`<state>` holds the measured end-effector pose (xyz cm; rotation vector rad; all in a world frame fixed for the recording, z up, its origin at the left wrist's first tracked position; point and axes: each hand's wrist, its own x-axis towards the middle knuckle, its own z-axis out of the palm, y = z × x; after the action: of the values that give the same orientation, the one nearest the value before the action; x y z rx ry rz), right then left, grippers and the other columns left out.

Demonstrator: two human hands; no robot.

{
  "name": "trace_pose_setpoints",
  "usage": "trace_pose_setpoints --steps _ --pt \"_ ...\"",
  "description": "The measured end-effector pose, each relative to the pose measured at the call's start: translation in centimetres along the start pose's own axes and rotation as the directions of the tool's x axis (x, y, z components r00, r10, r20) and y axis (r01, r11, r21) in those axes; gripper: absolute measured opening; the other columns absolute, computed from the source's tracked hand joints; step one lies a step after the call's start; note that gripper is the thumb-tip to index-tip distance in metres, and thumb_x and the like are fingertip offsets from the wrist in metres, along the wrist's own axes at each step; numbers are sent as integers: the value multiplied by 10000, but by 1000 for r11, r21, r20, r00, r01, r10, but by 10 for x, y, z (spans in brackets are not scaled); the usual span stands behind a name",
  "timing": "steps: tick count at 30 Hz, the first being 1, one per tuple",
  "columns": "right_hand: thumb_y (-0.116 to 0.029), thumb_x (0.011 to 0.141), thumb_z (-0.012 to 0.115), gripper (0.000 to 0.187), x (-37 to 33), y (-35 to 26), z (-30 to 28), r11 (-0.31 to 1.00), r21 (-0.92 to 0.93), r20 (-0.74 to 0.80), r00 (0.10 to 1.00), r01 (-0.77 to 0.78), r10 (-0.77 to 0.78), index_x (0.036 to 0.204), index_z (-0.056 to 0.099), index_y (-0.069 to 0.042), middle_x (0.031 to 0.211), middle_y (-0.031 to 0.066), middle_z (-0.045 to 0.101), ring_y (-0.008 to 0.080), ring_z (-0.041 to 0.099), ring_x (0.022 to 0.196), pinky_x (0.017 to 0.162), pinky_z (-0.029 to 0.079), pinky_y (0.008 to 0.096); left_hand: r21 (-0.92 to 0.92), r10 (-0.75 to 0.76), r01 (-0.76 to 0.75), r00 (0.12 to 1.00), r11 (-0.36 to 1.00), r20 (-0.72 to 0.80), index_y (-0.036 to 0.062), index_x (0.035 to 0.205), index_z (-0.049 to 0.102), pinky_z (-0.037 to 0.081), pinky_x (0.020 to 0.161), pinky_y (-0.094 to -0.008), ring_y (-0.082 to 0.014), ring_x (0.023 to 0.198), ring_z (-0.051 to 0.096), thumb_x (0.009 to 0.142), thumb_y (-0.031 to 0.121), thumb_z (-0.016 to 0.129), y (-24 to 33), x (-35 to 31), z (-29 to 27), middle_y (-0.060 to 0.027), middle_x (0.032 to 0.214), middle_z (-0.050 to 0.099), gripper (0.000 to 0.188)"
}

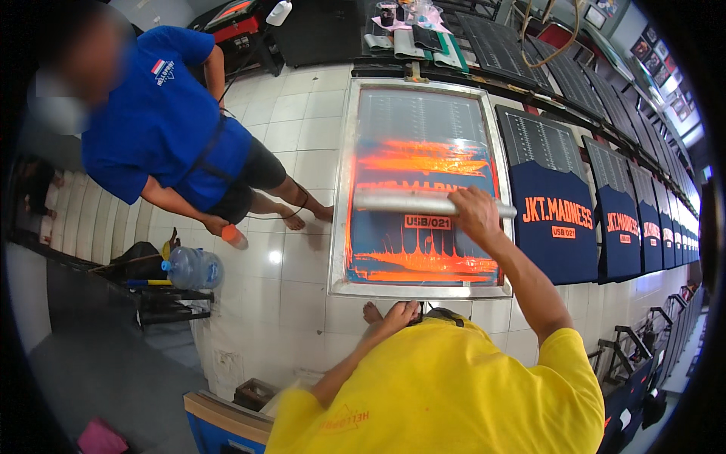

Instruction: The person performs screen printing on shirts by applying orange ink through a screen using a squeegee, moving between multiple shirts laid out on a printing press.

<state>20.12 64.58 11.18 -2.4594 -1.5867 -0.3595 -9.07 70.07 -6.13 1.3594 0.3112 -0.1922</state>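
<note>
Across a silver-framed printing screen (342, 189) lies a long squeegee with a silver handle (401, 202). My right hand (476, 216) is closed around its right part. Bright orange ink (423, 159) is smeared in a band on the mesh above the squeegee, with more streaks along the lower end. Dark printed fabric shows through the mesh. My left hand (402, 313) is held at my waist, just below the near edge of the frame. Its fingers are curled together, and what they hold, if anything, is hidden.
Right of the screen, printed navy shirts (556, 219) lie on a row of black boards. Squeegees (423, 41) and jars sit beyond the screen. At left stands a co-worker in a blue shirt (170, 121) holding an orange-ended container (234, 236), near a water jug (195, 268).
</note>
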Motion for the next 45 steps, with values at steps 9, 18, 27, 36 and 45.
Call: trace_pose_setpoints --steps 9,18,27,36,45 --pt "-146 726 744 252 88 51 42 997 -39 112 991 -66 70 955 643 -123 881 51 673 271 634 888 763 533 421 -76 43 -48 997 996 -68 26 752 504 404 628 -346 -172 631 448 1047 381 429 -40 5 6 -45 646 484 467" --pt "-154 722 746 284 98 49 32 993 5 366 924 -119 109 987 651 -118 896 70 675 290 636 934 785 530 444 -58 -50 48 998 997 -39 27 787 513 406 638 -336 -163 652 454 1042 381 442 -9 -13 6 -38 673 490 442" --pt "-149 660 765 240 -5 -15 -4 989 114 289 950 93 -123 862 635 -138 809 23 631 254 622 826 689 522 425 -81 -109 107 994 991 -19 28 822 522 409 648 -326 -154 673 460 1038 380 456 4 -24 -1 -32 700 496 419" --pt "-143 635 759 217 -35 -9 -22 989 137 232 968 64 -95 809 630 -122 762 44 629 262 629 767 673 526 407 -81 -161 160 987 984 -7 29 857 531 412 659 -316 -145 694 466 1034 380 469 14 -35 -10 -25 728 502 398" --pt "-165 731 711 170 69 77 26 991 3 160 978 -136 133 887 656 -127 797 78 680 291 663 803 696 527 454 -94 -164 162 986 982 -10 30 892 540 415 669 -306 -135 716 472 1029 380 482 11 -26 -10 -19 755 508 381"
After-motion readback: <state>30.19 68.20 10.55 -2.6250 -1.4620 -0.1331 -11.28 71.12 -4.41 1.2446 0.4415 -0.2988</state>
